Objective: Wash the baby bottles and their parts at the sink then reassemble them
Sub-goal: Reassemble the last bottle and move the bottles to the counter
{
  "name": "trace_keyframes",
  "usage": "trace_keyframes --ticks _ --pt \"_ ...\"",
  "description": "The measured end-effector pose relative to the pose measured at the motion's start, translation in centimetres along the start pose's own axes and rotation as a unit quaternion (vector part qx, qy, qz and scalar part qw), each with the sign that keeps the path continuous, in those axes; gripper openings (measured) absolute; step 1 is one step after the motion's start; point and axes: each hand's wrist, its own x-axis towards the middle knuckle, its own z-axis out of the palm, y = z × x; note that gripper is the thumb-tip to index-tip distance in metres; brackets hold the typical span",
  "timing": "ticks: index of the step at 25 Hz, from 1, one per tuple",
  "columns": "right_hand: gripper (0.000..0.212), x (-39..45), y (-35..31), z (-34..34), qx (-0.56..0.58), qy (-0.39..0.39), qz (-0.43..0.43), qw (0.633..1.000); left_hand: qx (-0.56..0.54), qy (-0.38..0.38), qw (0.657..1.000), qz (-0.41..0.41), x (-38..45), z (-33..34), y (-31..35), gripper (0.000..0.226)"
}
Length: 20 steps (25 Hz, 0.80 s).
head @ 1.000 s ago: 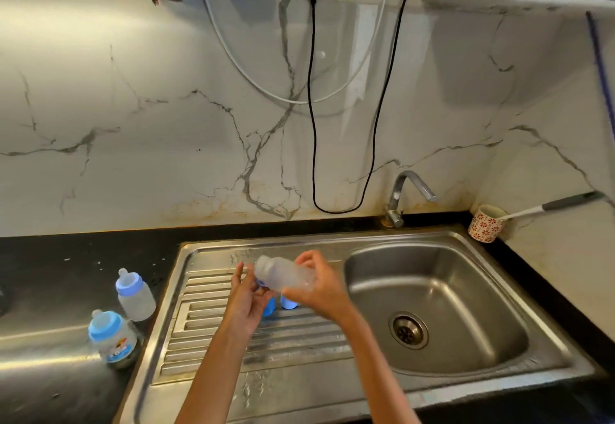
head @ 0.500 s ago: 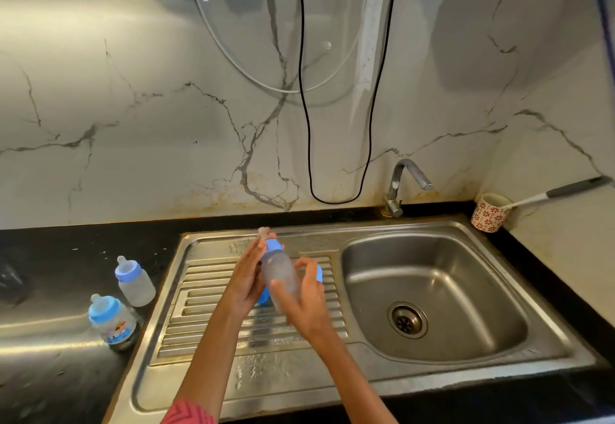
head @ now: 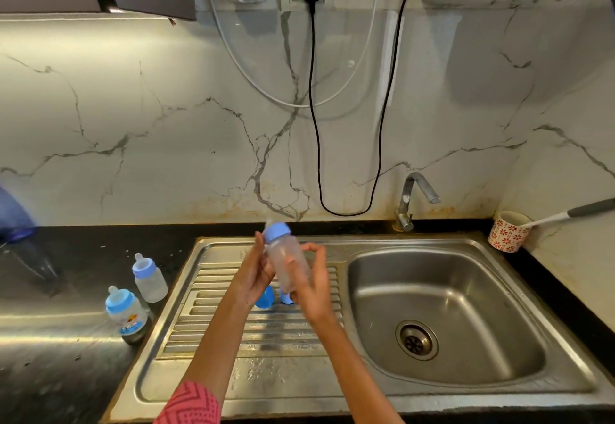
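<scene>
One bottle (head: 289, 263) held upright over drainboard (head: 253, 333), gripped by right hand (head: 311, 285) fingers curled round body, steadied by left hand (head: 254, 273). Judged light, stiff, wet-slippery; best gripped mid-body.

The left hand (head: 254, 273) and right hand (head: 309, 285) are covering the sides of the held baby bottle (head: 287, 262), its teat blurring out. Blue parts (head: 266, 298) are hiding behind the wrists. A blue object (head: 13, 214) is getting cut off at left.
</scene>
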Motion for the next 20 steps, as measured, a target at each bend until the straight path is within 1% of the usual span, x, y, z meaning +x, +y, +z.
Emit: trace_keyframes --ticks 1,2,3,4,5,6,7,8,9,10,11,12,13,14,15,16,17,18,19,20 --pt "0.061 0.2 -0.5 0.0 0.136 -0.003 0.078 0.988 -0.016 0.02 1.0 0.01 -0.1 -0.3 -0.3 0.079" --pt "0.062 0.1 -1.0 0.0 0.198 -0.001 0.123 0.973 -0.025 0.049 0.998 0.022 -0.3 -0.5 -0.4 0.061" --pt "0.06 0.1 -1.0 -0.2 0.141 -0.006 0.119 0.983 -0.019 0.067 0.997 0.031 -0.4 -0.6 -0.4 0.045" --pt "0.057 0.0 -0.7 -0.3 0.001 -0.005 0.075 0.997 -0.005 0.079 0.996 0.036 -0.6 -0.3 -0.1 0.041" --pt "0.055 -0.1 0.1 -0.4 -0.175 -0.022 0.016 0.984 0.012 0.098 0.995 0.035 -0.9 0.2 0.3 0.044" --pt "0.054 -0.3 0.8 -0.1 -0.281 -0.047 -0.025 0.958 0.035 0.116 0.992 0.033 -1.4 0.7 0.8 0.045" --pt "0.051 -0.7 1.2 0.4 -0.298 -0.071 -0.039 0.951 0.063 0.125 0.99 0.034 -1.9 1.0 1.3 0.041" --pt "0.045 -1.1 0.8 1.0 -0.21 -0.091 0.006 0.974 0.088 0.121 0.988 0.034 -2.5 1.2 1.8 0.035" --pt "0.038 -1.1 0.0 1.7 -0.035 -0.101 0.093 0.99 0.091 0.102 0.99 0.029 -3.0 1.0 2.2 0.032" --pt "0.035 -1.0 -0.7 2.2 0.141 -0.115 0.192 0.964 0.07 0.069 0.995 0.031 -3.6 0.7 2.8 0.032" --pt "0.04 -1.2 -1.3 2.4 0.279 -0.131 0.268 0.913 0.046 0.028 0.998 0.042 -4.2 0.5 3.3 0.035" --pt "0.047 -1.4 -1.5 2.6 0.359 -0.144 0.318 0.865 0.03 -0.003 0.998 0.05 -4.7 0.1 3.7 0.039" --pt "0.051 -1.5 -1.4 3.0 0.406 -0.151 0.348 0.831 0.022 -0.023 0.998 0.055 -5.1 -0.4 4.0 0.044" --pt "0.053 -1.6 -0.9 3.6 0.421 -0.151 0.363 0.817 0.026 -0.021 0.998 0.053 -5.5 -0.8 4.1 0.049" --pt "0.053 -1.8 -0.6 4.3 0.396 -0.141 0.369 0.829 0.046 0.006 0.998 0.042 -5.8 -1.3 3.8 0.056" --pt "0.052 -1.9 -0.1 5.1 0.316 -0.124 0.354 0.871 0.084 0.059 0.995 0.021 -6.0 -1.8 3.5 0.062" --pt "0.051 -2.1 0.7 5.6 0.185 -0.111 0.305 0.928 0.121 0.133 0.984 -0.004 -6.2 -2.5 3.0 0.066" --pt "0.05 -2.3 1.2 6.0 0.03 -0.115 0.227 0.967 0.142 0.209 0.967 -0.019 -6.2 -3.4 2.4 0.07" --pt "0.051 -2.6 1.7 6.4 -0.094 -0.147 0.134 0.976 0.139 0.265 0.954 -0.022 -6.4 -4.4 1.9 0.069" --pt "0.049 -2.9 2.2 7.0 -0.161 -0.181 0.068 0.968 0.123 0.296 0.947 -0.018 -6.6 -5.6 1.7 0.065"
